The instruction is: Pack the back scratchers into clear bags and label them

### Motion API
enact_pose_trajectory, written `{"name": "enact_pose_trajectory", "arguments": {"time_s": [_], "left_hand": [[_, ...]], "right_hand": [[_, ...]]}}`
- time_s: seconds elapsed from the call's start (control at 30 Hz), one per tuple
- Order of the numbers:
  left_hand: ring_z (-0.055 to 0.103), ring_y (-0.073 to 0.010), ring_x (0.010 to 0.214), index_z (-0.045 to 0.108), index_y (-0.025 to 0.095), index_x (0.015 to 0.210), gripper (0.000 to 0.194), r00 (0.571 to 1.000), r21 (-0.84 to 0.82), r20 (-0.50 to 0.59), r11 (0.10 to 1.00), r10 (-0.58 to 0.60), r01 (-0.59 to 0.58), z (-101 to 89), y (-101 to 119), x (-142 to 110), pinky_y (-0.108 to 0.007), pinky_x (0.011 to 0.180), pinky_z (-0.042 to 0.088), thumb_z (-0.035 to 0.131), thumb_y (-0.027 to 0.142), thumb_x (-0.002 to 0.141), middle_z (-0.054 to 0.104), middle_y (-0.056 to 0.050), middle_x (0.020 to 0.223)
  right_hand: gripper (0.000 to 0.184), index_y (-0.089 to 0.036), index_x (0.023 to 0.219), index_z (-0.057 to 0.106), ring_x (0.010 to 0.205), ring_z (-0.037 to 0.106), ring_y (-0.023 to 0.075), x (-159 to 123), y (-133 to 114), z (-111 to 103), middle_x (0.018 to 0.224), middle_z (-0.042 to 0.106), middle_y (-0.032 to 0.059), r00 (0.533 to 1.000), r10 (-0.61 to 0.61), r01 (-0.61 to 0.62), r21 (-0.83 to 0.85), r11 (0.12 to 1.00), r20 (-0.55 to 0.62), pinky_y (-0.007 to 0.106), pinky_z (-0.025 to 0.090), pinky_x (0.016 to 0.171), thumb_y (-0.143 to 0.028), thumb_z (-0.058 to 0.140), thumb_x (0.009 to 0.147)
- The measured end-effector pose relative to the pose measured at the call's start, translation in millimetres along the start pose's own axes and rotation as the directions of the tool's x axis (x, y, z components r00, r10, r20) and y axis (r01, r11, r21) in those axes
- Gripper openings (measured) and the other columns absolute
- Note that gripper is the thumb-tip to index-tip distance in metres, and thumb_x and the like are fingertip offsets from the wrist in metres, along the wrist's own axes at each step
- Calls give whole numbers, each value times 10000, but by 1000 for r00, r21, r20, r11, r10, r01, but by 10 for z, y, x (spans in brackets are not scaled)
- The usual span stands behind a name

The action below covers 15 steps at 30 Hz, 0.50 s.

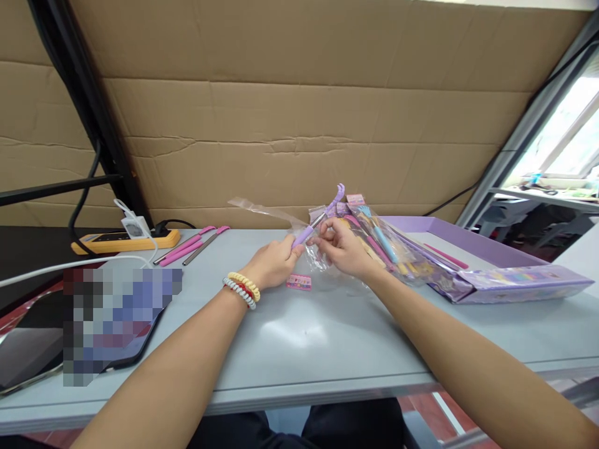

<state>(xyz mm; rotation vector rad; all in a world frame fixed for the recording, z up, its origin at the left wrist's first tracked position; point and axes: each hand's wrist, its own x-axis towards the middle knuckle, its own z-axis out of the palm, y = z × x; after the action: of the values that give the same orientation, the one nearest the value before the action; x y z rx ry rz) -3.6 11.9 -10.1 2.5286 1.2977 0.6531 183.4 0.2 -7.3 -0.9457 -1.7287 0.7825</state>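
Observation:
My left hand [276, 259] is closed around the purple handle of a back scratcher [318, 221], which has a metal shaft and a curved, claw-like purple head pointing up and away. Close beside it, my right hand [344, 246] has its fingers pinched at a clear plastic wrapper [318, 259]; its fingertips are partly hidden. A small pink printed label [298, 282] lies on the table just below my left hand. Behind and right of my right hand is a pile of packaged back scratchers [386, 240] in clear bags, with blue, pink and yellow handles.
An open purple box [528, 284] stands on the right of the grey table [304, 349]. Pink-handled back scratchers [189, 249] lie at the back left, near a yellow power strip [126, 240] with a white cable. A blurred-out device [121, 324] sits at the left. Cardboard [299, 112] lines the back.

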Motion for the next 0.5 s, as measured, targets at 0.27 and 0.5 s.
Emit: {"name": "enact_pose_trajectory", "arguments": {"time_s": [0.27,0.5], "left_hand": [[589,-214,670,510,243,1087,383,997,20,58,999,43,-44,14,82,-27,-284,573,365,254,472,919,629,-35,762],[551,-214,613,506,252,1218,441,991,-14,72,994,109,-109,-13,162,-63,-282,573,339,266,461,914,609,-27,705]], "right_hand": [[374,-220,883,414,589,590,123,33,49,25,717,620,-31,997,65,-71,198,978,36,201,420,391,-313,697,657],[316,-180,883,556,623,590,128,22,47,-18,772,650,14,995,71,-92,373,923,71,225,483,439,-285,711,628]]}}
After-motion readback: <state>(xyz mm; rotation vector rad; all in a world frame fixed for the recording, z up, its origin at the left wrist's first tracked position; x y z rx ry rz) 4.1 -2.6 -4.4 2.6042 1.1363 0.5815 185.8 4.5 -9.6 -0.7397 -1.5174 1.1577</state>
